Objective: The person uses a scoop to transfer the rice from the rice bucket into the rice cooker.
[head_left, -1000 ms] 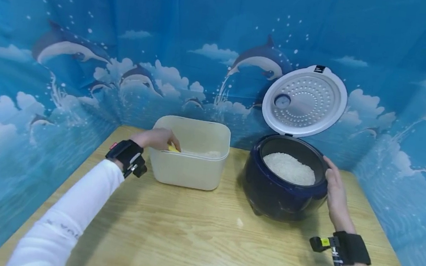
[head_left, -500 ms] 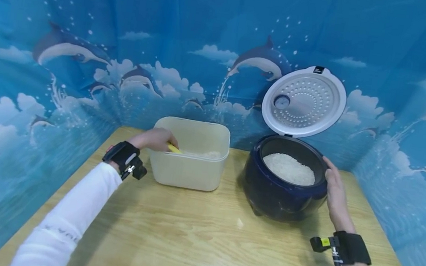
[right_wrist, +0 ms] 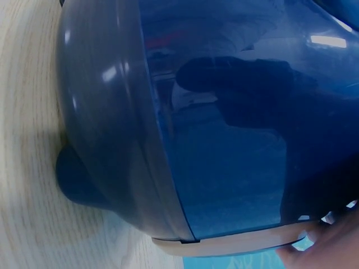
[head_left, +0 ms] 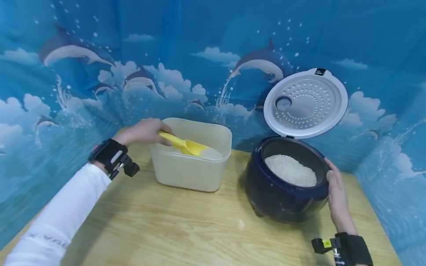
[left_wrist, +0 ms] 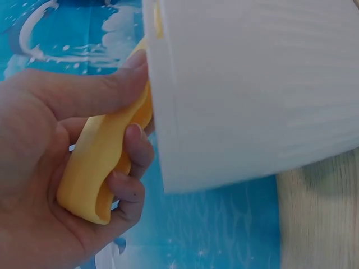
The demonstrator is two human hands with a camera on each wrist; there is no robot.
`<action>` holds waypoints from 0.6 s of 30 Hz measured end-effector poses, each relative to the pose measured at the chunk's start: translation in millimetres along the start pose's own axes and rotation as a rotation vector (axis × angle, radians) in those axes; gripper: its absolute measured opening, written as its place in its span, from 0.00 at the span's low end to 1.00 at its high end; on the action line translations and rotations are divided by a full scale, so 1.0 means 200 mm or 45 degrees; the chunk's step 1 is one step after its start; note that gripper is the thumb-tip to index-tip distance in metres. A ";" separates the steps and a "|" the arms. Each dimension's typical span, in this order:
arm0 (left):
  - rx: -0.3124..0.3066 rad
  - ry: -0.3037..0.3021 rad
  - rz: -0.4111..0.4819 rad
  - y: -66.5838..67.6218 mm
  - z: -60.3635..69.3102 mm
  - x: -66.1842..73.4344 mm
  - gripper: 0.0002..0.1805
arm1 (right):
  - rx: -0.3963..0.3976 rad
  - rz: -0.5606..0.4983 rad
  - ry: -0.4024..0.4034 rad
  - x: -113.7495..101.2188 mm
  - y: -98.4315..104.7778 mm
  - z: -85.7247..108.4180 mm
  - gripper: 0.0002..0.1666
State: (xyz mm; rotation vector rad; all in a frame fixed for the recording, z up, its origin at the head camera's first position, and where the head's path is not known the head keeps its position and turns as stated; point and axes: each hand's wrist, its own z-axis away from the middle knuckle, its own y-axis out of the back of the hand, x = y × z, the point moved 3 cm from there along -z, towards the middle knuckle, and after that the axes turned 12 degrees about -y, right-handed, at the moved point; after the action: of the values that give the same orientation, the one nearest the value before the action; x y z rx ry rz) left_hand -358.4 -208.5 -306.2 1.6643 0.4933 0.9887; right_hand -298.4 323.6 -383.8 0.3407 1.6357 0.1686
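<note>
My left hand grips the handle of a yellow scoop at the left rim of a cream bin. In the left wrist view the fingers curl round the scoop's handle, while the bin's wall hides the scoop's bowl. White rice shows at the scoop's mouth inside the bin. On the right stands a dark blue rice cooker, its lid raised, with white rice inside. My right hand rests against the cooker's right side, fingers extended along the rim.
Both containers stand on a wooden table, near its back edge. A blue curtain printed with dolphins hangs behind and along both sides. The raised lid stands upright behind the cooker's opening.
My left hand has risen and drawn back left, bringing the yellow scoop up into sight above the bin's front rim. The right hand and cooker have stayed in place.
</note>
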 end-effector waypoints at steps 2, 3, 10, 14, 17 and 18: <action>0.035 0.030 0.018 0.02 0.03 -0.01 0.19 | -0.004 0.007 0.004 0.00 0.00 0.00 0.35; 0.048 0.048 0.028 0.02 0.05 -0.02 0.20 | -0.005 0.012 0.007 0.00 0.00 0.00 0.35; 0.184 0.156 0.175 0.03 0.17 -0.10 0.24 | -0.004 0.002 0.019 0.00 -0.01 0.01 0.35; 0.289 0.177 0.286 0.02 0.25 -0.13 0.28 | -0.002 -0.002 0.036 0.00 -0.01 0.01 0.35; 0.362 0.200 0.322 0.01 0.31 -0.14 0.29 | -0.002 0.008 0.042 0.00 0.00 0.00 0.35; 0.380 0.207 0.332 0.00 0.32 -0.14 0.29 | -0.003 0.009 0.042 0.00 0.00 0.00 0.35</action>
State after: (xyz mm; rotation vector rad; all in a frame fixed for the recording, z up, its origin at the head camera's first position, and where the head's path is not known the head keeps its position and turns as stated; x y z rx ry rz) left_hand -322.0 -266.7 -320.6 1.9587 0.5626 1.2984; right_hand -297.7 323.5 -384.4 0.3441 1.6672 0.1824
